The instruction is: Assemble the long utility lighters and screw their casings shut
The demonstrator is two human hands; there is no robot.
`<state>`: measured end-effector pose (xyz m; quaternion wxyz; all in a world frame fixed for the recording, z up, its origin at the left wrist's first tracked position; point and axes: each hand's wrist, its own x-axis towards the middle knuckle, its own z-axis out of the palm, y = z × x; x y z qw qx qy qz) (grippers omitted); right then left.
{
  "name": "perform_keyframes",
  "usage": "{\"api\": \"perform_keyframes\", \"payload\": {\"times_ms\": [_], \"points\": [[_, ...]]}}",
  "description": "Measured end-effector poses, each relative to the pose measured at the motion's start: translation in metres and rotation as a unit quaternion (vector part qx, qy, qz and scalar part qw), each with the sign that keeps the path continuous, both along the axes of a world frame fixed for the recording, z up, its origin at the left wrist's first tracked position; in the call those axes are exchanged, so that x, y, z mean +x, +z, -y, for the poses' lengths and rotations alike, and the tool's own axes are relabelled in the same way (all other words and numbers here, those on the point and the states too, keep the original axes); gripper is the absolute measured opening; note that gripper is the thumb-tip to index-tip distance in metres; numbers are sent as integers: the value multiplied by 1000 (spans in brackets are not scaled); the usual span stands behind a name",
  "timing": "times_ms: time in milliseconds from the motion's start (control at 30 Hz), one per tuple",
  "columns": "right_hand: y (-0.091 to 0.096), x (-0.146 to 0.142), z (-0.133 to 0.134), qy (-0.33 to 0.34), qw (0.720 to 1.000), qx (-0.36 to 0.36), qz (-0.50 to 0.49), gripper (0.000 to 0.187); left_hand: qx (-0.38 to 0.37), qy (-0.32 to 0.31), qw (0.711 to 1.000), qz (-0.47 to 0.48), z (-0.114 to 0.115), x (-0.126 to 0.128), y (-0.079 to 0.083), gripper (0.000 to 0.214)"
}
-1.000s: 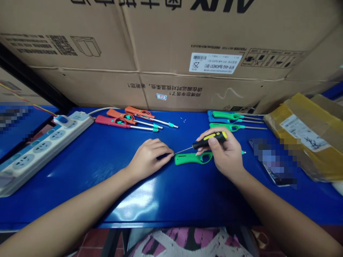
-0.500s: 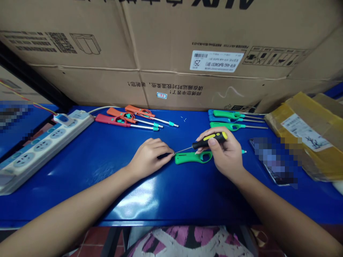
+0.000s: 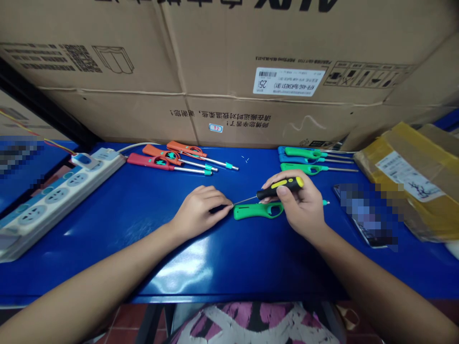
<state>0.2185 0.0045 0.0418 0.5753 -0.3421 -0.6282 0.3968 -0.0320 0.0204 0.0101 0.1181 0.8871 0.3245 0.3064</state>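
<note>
My right hand (image 3: pixel 305 205) is wrapped round the black and yellow handle of a screwdriver (image 3: pixel 274 190), its thin shaft slanting down to the left. At the shaft's tip, thumb and fingertips of my left hand (image 3: pixel 201 210) are pinched together; whatever is between them is too small to make out. Just under the shaft lies a green gas lighter (image 3: pixel 251 211) flat on the blue table (image 3: pixel 229 267). My right hand covers part of the lighter's front, and its tip shows beyond the hand.
At the back left lie a red lighter (image 3: pixel 150 161) and two orange lighters (image 3: pixel 186 149). Green and blue lighters (image 3: pixel 299 168) lie back right, near a phone (image 3: pixel 366 215) and a yellow-taped box (image 3: pixel 412 177). A power strip (image 3: pixel 57 196) runs along the left; a large carton (image 3: pixel 222 62) stands behind.
</note>
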Motion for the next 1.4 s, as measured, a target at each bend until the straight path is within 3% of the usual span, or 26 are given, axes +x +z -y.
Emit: {"api": "perform_keyframes", "payload": {"times_ms": [300, 567, 867, 1033, 1267, 1400], "points": [[5, -2, 3, -26, 999, -46, -6, 22, 2, 5, 999, 42, 3, 2, -2, 13], [-5, -5, -3, -67, 996, -53, -24, 26, -11, 7, 999, 48, 4, 5, -2, 14], [1, -7, 3, 7, 999, -34, -29, 19, -28, -16, 998, 47, 6, 8, -2, 8], [5, -5, 7, 51, 997, -51, -9, 31, -47, -13, 997, 60, 5, 9, -4, 10], [2, -6, 4, 50, 997, -52, -17, 33, -69, -18, 995, 67, 4, 10, -5, 11], [4, -5, 2, 28, 999, -36, -15, 32, -85, 11, 996, 27, 5, 10, -4, 38]]}}
